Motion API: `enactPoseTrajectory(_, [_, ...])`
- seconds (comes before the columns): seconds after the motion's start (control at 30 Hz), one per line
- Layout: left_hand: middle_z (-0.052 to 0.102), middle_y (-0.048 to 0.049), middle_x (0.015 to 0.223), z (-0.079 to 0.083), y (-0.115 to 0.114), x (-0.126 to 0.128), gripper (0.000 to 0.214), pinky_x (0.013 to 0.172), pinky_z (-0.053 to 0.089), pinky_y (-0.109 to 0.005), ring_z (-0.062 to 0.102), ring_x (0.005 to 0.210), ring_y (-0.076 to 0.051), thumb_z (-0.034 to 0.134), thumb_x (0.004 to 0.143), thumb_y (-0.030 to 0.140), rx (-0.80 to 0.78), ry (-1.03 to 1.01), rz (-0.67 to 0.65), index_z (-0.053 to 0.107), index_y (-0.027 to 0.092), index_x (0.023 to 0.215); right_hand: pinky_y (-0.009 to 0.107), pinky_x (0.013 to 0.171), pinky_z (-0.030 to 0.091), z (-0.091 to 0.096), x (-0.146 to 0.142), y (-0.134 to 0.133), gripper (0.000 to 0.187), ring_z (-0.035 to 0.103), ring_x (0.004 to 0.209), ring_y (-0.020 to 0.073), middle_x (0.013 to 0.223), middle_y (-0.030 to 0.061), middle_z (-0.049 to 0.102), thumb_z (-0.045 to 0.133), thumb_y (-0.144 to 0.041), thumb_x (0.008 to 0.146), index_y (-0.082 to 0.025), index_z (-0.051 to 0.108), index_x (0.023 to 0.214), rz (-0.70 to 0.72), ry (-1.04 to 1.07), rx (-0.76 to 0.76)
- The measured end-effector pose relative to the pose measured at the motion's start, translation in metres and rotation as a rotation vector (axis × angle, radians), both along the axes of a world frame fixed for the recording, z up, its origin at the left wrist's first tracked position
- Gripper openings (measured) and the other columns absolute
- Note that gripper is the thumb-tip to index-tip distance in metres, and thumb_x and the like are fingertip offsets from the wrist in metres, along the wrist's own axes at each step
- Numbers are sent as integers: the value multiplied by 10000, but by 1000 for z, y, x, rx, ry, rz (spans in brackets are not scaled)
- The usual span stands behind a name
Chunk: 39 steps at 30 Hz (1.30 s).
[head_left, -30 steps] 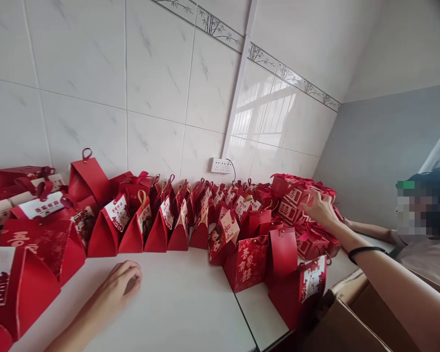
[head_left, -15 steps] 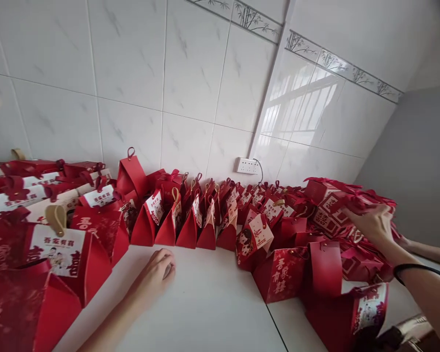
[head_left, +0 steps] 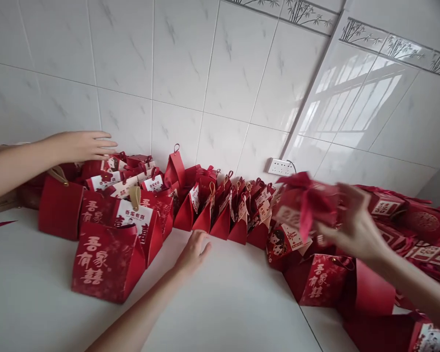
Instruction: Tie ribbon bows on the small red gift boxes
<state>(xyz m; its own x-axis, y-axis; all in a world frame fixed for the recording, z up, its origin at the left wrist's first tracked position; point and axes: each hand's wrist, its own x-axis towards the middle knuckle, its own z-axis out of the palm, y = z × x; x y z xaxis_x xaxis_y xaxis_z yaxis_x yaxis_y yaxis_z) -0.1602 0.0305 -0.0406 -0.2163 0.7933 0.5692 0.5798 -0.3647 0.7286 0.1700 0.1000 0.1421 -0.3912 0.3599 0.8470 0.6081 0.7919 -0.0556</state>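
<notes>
Right hand [head_left: 357,227] is carrying a ribboned red box [head_left: 308,200] leftward off the right-hand pile [head_left: 421,221].
Its fingers are gripping the box, now separating from the stack; the left hand [head_left: 194,250], loosely curled and empty, is lingering just nearer than the row of bags [head_left: 220,225].

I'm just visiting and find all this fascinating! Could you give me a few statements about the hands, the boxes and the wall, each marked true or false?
1. The right hand holds a red box with a ribbon. True.
2. The left hand is gripping a box too. False: the left hand holds nothing; it is at the table, near a row of boxes.
3. Another person's hand shows at the left. True.
4. The socket lies on the table. False: it is fixed to the tiled wall.
5. The front box on the left bears pale writing. True.
</notes>
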Motion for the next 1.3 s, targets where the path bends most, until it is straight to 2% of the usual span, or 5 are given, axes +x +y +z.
enactPoseTrajectory(0.23, [655,-69,1023,4,-6,-7,341,820,515,-392,627,986,-242,279,935,417,91,-271,63,550,234,1031,544,815,517,-107,-148,-19,863,497,1092,363,1185,195,407,665,-545,723,-166,195,1340,291,-18,-132])
enactPoseTrajectory(0.43, [635,-100,1060,9,-5,-10,516,879,474,-405,597,1011,-249,297,868,610,117,-385,49,567,199,1024,557,871,485,-166,-186,-20,807,412,1182,353,1247,187,350,655,-417,761,-193,174,1370,375,203,-218])
enactPoseTrajectory(0.73, [599,-97,1098,15,-6,-9,544,924,433,-408,564,1060,-250,420,821,590,142,-414,-94,425,199,1200,538,985,420,-156,-157,-20,871,304,1299,344,1339,165,289,658,-344,691,-230,154,1391,646,45,-305])
enactPoseTrajectory(1.07, [598,-88,1040,25,-14,-10,379,827,477,-365,593,961,-233,476,817,477,172,-184,-24,481,190,1065,515,1016,409,-159,-161,-26,867,235,1363,337,1423,179,216,620,-215,703,-222,122,1412,533,34,-373])
enactPoseTrajectory(1.3, [539,-9,788,24,-16,-12,233,605,464,-278,555,702,-160,431,827,450,98,-125,27,441,218,831,457,888,512,-159,-158,-16,472,540,1082,247,1180,146,486,506,-215,814,-191,340,1255,416,241,-550])
